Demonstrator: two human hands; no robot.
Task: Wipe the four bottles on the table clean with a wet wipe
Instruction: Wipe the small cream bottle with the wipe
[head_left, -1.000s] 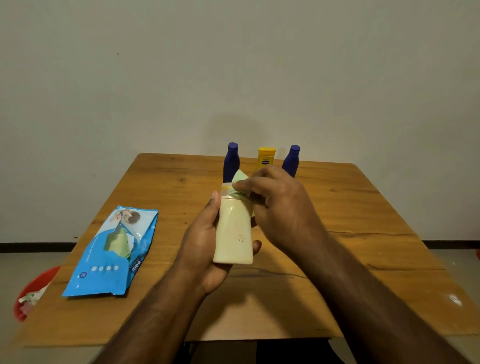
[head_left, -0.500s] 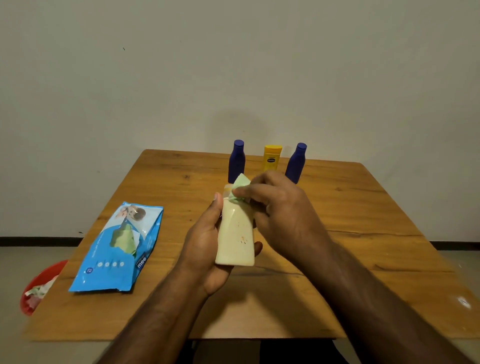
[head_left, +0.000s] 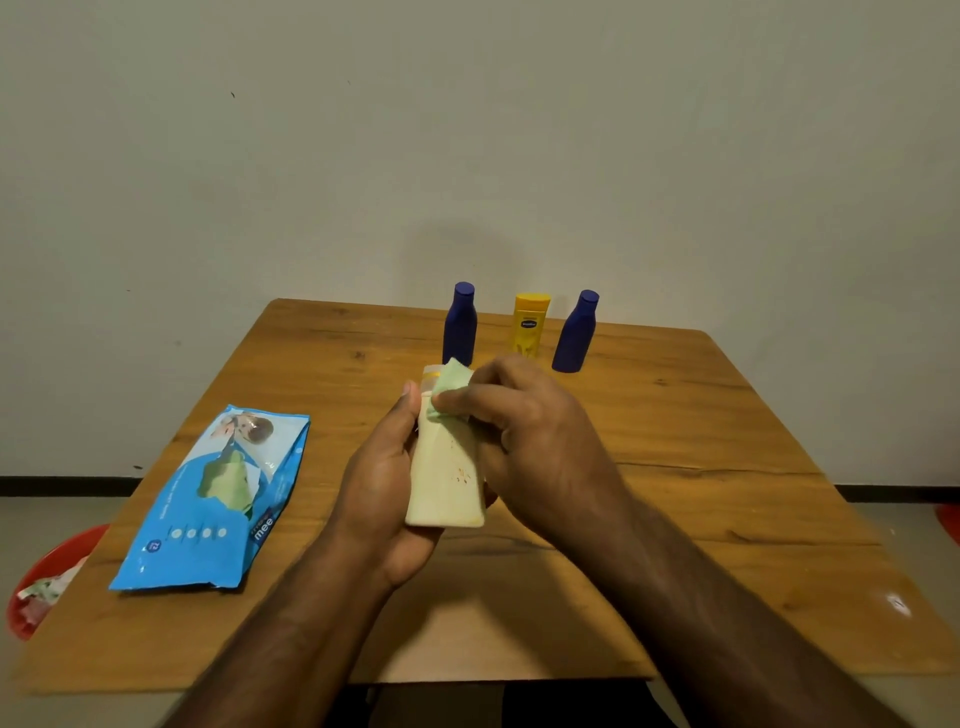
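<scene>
Not much has changed since half a second back: the right hand has slid the wipe a touch along the shoulder of the cream bottle, and the view has shifted a little. The table carries the wipes pack on the left and, at the far edge, two blue bottles with a yellow bottle between them, all upright. The cream bottle is held above the table's middle, long axis running away from the person, cap end pointing at the far bottles. Left hand has its fingers curled around the body; right fingers pinch the wipe against the neck. Risk, I'd say: a wet, slick bottle twisting out of that one-handed hold, or the small wipe bunching up.
</scene>
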